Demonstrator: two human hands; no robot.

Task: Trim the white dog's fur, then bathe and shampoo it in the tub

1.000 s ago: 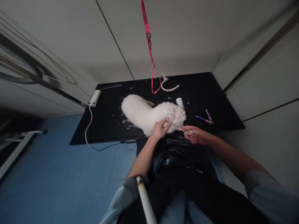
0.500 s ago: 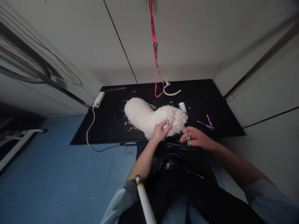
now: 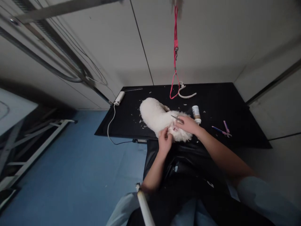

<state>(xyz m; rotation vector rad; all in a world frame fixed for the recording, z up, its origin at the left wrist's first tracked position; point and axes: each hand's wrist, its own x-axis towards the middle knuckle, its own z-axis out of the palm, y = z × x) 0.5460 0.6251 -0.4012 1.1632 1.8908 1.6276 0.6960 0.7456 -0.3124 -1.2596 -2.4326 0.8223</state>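
Note:
A white, fluffy dog (image 3: 154, 114) lies on the black grooming table (image 3: 131, 130), its head toward the right. My left hand (image 3: 165, 141) is closed at the near side of its head, fingers pinching the ear (image 3: 173, 128), whose pink inside shows. From the other side my right hand (image 3: 188, 124) reaches over the head, fingertips at the same ear. Metal scissors (image 3: 176, 118) stay gripped in my right hand, their tips pointing left over the dog's neck. Fingers hide the scissors' handles.
Behind the head stands a white bottle (image 3: 196, 113). Pink-and-blue pliers (image 3: 223, 130) lie at the right. A white corded clipper (image 3: 119, 98) lies far left. A pink loop leash (image 3: 176, 40) hangs above, near a white curved hook (image 3: 187, 96). Hair clippings (image 3: 142, 125) lie about.
My right hand has moved from the table's near edge up and over the dog's head, swinging the scissors to point left. My left hand still holds at the ear. The view has shifted left.

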